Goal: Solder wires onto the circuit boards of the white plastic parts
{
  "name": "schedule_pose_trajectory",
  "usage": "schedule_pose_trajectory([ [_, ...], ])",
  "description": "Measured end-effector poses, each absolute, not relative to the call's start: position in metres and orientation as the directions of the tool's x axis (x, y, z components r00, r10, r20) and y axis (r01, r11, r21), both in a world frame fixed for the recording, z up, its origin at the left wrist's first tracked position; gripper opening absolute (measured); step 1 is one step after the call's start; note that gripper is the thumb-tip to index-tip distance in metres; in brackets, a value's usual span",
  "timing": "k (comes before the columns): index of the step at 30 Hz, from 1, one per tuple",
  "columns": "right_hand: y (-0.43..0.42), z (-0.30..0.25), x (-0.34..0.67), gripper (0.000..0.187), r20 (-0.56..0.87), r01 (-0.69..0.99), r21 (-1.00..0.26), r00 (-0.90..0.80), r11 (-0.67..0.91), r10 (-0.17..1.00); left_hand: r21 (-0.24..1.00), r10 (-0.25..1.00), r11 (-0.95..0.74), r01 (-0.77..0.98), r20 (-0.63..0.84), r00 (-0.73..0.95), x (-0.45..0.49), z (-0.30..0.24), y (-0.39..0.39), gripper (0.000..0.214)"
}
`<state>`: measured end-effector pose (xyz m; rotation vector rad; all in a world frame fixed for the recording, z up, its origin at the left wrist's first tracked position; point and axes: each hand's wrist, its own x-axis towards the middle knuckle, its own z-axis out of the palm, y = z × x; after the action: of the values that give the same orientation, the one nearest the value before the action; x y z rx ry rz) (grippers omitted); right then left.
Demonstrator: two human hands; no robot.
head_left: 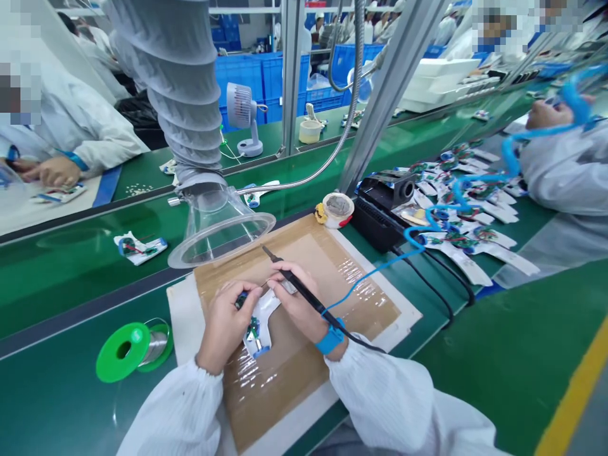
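Observation:
My left hand [229, 320] is closed at the upper end of a white plastic housing [267, 315], with thumb and index finger pinched by a thin wire. A small green circuit board [254, 327] and blue parts sit in the housing's lower end. My right hand [304, 304] is closed with a black soldering iron [308, 292] lying across it, the tip pointing up and left, away from the housing. Its thumb and fingertips also pinch near the same wire. The housing rests over a brown cardboard mat [304, 380]. Fingers hide the exact grip on the wire.
A clear fume hood [221, 237] hangs just beyond my hands. A green solder spool [123, 351] stands left. At right are a tip-cleaner cup [337, 209], a black iron stand [380, 215], a coiled blue cord [458, 190] and many white housings [475, 234]. Co-workers sit on both sides.

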<state>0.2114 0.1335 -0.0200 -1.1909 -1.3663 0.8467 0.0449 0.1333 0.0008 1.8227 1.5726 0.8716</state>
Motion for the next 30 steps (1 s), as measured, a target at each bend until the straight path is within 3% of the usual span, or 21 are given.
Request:
schedule_pose_trajectory([
  [10, 0.131, -0.014, 0.21, 0.02, 0.233, 0.131, -0.966, 0.085, 0.221, 0.969, 0.786, 0.992, -0.124, 0.606, 0.109, 0.061, 0.048, -0.002, 0.133, 0.017],
  [17, 0.127, -0.006, 0.21, 0.022, 0.252, 0.194, -0.954, 0.115, 0.227, 0.961, 0.832, 0.994, -0.097, 0.546, 0.104, 0.018, 0.055, 0.0, 0.129, 0.023],
  [25, 0.121, -0.01, 0.208, 0.025, 0.287, 0.291, -0.924, 0.103, 0.247, 0.952, 0.918, 0.999, 0.029, 0.396, -0.036, 0.01, 0.053, 0.005, 0.129, 0.031],
  [27, 0.119, -0.013, 0.218, 0.032, 0.337, 0.329, -0.891, 0.018, 0.313, 0.941, 0.911, 0.993, 0.067, 0.406, -0.1, 0.059, 0.048, 0.007, 0.132, 0.033],
  [30, 0.118, -0.021, 0.241, 0.059, 0.401, 0.382, -0.812, -0.184, 0.441, 0.897, 0.877, 0.987, 0.025, 0.48, -0.098, 0.128, 0.044, 0.007, 0.136, 0.031],
])
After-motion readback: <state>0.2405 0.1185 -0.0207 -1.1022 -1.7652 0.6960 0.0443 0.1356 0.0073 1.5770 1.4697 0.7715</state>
